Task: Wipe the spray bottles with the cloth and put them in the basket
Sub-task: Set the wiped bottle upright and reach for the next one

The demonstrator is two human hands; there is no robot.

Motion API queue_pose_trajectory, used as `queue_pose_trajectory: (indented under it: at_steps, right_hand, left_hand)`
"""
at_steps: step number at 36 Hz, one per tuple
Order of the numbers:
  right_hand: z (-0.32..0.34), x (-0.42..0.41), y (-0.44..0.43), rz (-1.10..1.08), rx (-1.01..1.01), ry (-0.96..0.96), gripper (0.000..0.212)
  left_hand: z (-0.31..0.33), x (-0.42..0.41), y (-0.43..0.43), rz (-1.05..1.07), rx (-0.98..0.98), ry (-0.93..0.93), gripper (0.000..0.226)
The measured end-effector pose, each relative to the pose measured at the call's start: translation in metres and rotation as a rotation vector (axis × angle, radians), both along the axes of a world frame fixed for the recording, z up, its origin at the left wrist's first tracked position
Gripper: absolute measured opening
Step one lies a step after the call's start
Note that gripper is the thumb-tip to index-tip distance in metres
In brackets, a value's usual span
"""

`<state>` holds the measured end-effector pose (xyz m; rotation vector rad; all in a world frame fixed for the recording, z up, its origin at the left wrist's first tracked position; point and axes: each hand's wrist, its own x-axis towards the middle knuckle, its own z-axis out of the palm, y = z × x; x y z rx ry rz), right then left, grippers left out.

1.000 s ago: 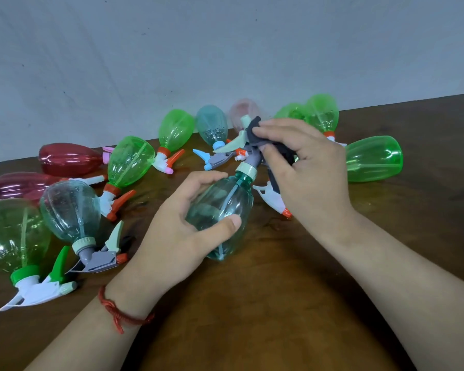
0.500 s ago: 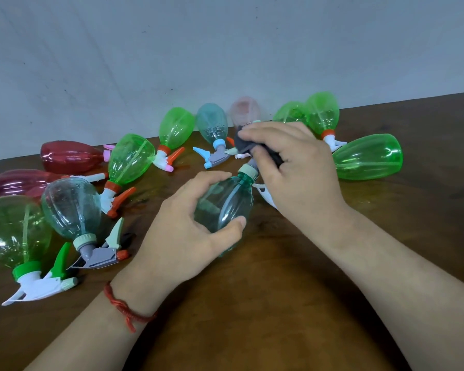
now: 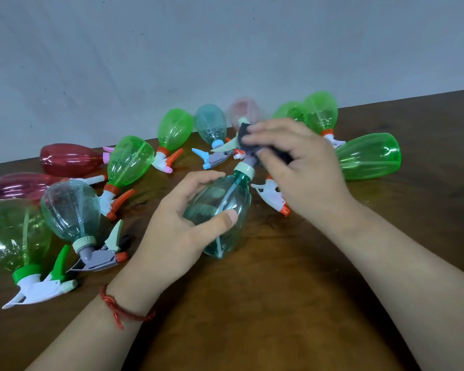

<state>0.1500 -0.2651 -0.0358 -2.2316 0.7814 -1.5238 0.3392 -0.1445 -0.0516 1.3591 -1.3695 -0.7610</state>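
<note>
Left hand (image 3: 182, 231) grips teal bottle (image 3: 220, 210) over the bench (image 3: 279, 303); right hand (image 3: 300, 167) pinches dark cloth (image 3: 245, 133) on its sprayer head. Roughly a dozen bottles unbasketed; basket not visible.

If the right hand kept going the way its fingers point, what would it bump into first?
Probably the pale trigger of the teal bottle it is wiping, just beyond the right hand and its dark cloth. Further on lies a blue-tipped sprayer, though that may sit lower.
</note>
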Motion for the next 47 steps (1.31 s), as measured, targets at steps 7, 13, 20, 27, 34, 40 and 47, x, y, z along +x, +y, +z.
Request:
queue_pose_trajectory:
  at_steps: [7, 13, 20, 27, 34, 40, 47]
  right_hand:
    - [-0.005, 0.006, -0.005, 0.042, 0.037, 0.145, 0.031]
    - [-0.002, -0.003, -0.008, -0.042, 0.149, -0.140, 0.029]
    - [-0.003, 0.002, -0.003, 0.112, 0.228, -0.091, 0.034]
    - [0.004, -0.003, -0.006, 0.281, 0.461, -0.204, 0.037]
    - [0.003, -0.009, -0.011, 0.299, 0.568, -0.162, 0.037]
    - [0.002, -0.006, -0.010, 0.093, 0.411, -0.301, 0.039]
    - [-0.006, 0.007, 0.007, -0.015, -0.049, -0.008, 0.037]
  left_hand:
    - [-0.001, 0.011, 0.000, 0.044, -0.019, 0.110, 0.051]
    - [0.000, 0.012, -0.003, 0.023, 0.011, 0.125, 0.050]
    - [-0.002, 0.005, 0.001, -0.062, -0.018, 0.149, 0.053]
    - [0.000, 0.015, 0.003, -0.034, -0.060, 0.175, 0.054]
    - [-0.002, 0.023, -0.001, 0.022, -0.070, 0.255, 0.058]
    - [-0.002, 0.019, -0.002, -0.007, -0.026, 0.198, 0.058]
    - [0.000, 0.006, 0.000, -0.010, -0.003, 0.027, 0.051]
